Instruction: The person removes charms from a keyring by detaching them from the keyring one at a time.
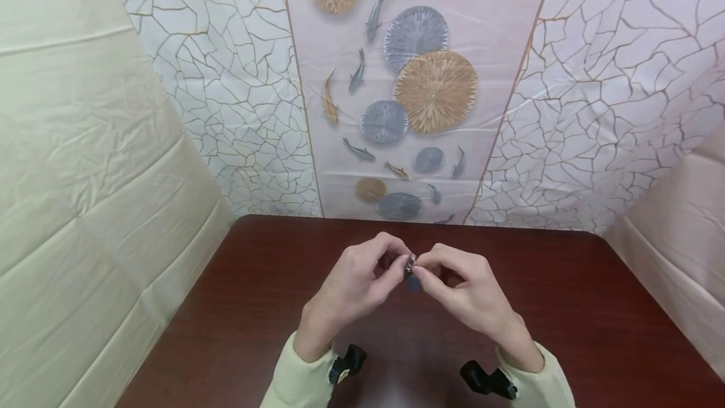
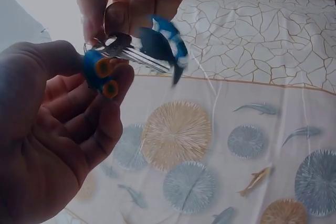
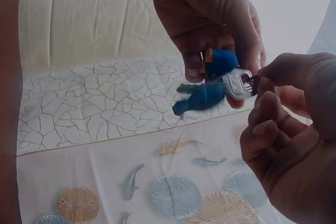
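Note:
Both hands meet above the table around a small bunch of keys with blue charms. My left hand (image 1: 354, 276) pinches a blue charm with orange-ringed spots (image 2: 93, 72) between thumb and fingers. Opposite it, the thumb and index finger of my right hand (image 1: 470, 285) pinch the thin metal key ring, mostly hidden by the fingertips. Silver keys (image 2: 144, 60) stick out from the ring; one has a squarish head (image 3: 239, 83). A second blue charm (image 3: 205, 97), shaped like a small figure, dangles beside them, blurred.
The dark red-brown table (image 1: 238, 320) lies beneath both hands. Behind it hangs a patterned cloth (image 1: 351, 162) with fish and round leaf shapes. Cream cloth (image 1: 113, 206) closes off the left side, and pale cloth (image 1: 680, 232) the right. Black wrist cameras (image 1: 348, 362) sit at both cuffs.

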Motion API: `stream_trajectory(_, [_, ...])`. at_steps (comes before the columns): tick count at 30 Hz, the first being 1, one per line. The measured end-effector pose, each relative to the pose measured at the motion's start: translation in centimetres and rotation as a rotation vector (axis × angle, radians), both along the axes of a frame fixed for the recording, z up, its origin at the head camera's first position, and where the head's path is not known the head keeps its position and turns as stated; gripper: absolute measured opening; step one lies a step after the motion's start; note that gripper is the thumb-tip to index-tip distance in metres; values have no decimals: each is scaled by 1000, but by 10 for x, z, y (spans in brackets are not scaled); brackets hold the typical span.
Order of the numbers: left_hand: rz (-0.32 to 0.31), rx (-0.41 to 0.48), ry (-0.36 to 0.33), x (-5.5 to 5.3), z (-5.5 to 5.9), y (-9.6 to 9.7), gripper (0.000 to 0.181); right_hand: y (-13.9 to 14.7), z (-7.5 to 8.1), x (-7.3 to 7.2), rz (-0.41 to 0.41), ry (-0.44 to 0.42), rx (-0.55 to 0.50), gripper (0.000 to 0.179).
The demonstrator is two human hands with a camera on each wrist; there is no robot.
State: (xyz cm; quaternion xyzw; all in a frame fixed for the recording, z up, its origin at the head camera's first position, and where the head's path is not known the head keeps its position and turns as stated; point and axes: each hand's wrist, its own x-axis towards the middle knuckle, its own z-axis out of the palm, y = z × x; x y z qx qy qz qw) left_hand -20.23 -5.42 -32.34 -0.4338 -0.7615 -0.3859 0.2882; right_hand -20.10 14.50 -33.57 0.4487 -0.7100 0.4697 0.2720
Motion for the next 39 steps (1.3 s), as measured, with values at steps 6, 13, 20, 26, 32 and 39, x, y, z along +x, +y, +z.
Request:
stream_trajectory(6, [-19,-49,44,0,0,2,7,1,2,5,-24,-147,44,25])
stream_trajectory(13, [-8,-37,42,0,-1,2,13,-3,-1,5,7,-185,-6,24])
stream_trajectory(20, [-20,-32,-19,-5,-3,0,6,-4,0,3,83,-191,-6,23])
stream_trajectory(26, [-45,-69,-43,-5,-4,0,5,0,2,3,-29,-369,53,13])
stream_trajectory(32, [-7,-89,-69,-5,-4,-2,5,-3,-3,1,-28,-399,23,11])
stream_trajectory(39, [29,-123,-202,-10,-4,-17,5,-23,-18,-4,-1,-368,-60,12])
